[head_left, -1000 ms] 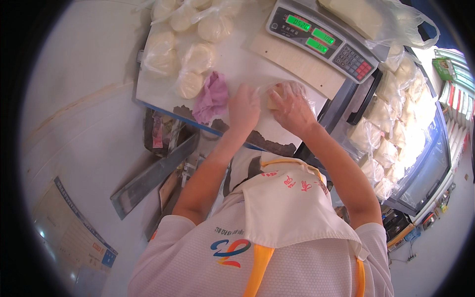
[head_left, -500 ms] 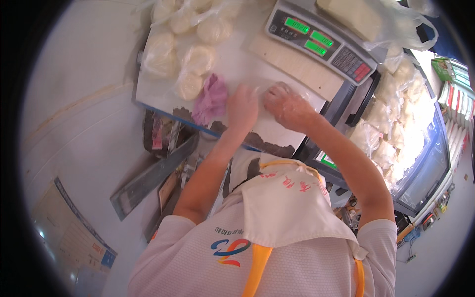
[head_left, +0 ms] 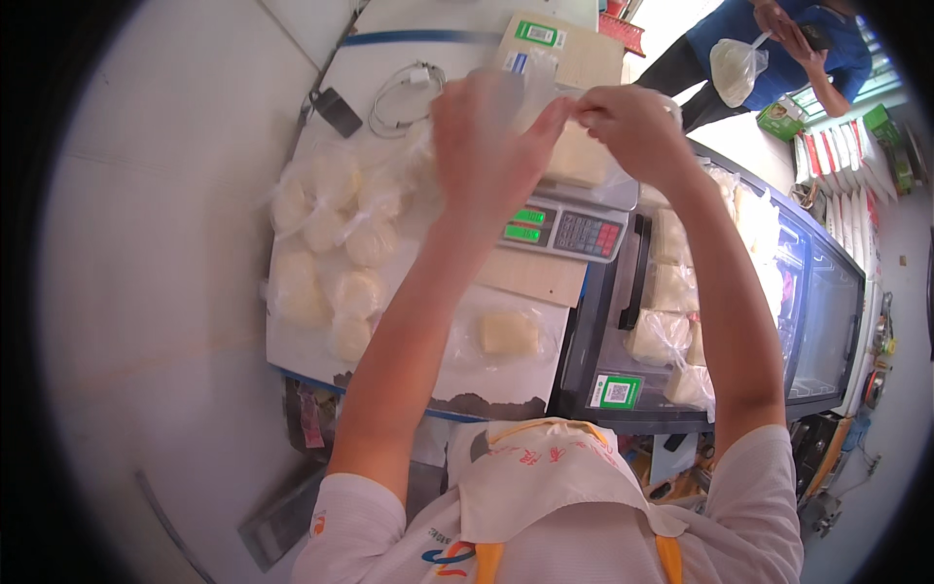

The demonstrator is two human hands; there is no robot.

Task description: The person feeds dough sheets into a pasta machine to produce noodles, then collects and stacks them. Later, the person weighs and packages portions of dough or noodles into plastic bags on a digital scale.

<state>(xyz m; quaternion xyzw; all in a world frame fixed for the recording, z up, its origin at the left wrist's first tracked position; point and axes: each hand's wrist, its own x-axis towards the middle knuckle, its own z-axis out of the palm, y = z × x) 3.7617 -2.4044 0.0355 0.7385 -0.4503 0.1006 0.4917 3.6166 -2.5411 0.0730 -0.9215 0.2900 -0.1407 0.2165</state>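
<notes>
Both my hands are raised over the far end of the scale [head_left: 584, 237], above a pale block [head_left: 581, 161] in a clear plastic bag [head_left: 619, 185]. My left hand [head_left: 482, 146] is smeared by motion, its thumb reaching toward the other hand. With fingers curled, my right hand [head_left: 630, 122] pinches what looks like the gathered top of that bag. Closer to me, a cream block [head_left: 510, 333] in clear plastic lies on the white table [head_left: 438, 375]. Bagged round dough-like pieces [head_left: 370, 243] sit left of my left forearm.
A wooden board [head_left: 530, 277] lies before the scale. On the right stands a dark-framed case [head_left: 574, 365] with several bagged blocks [head_left: 671, 287] on top. A white cable [head_left: 394, 107] and black adapter [head_left: 337, 113] lie far left. Beyond, a person [head_left: 827, 49] holds a bag [head_left: 737, 70].
My hands have gone from the table's near part to above the scale. A bagged block now shows near the front edge. The view has shifted, bringing in the other person; the pink cloth is out of sight.
</notes>
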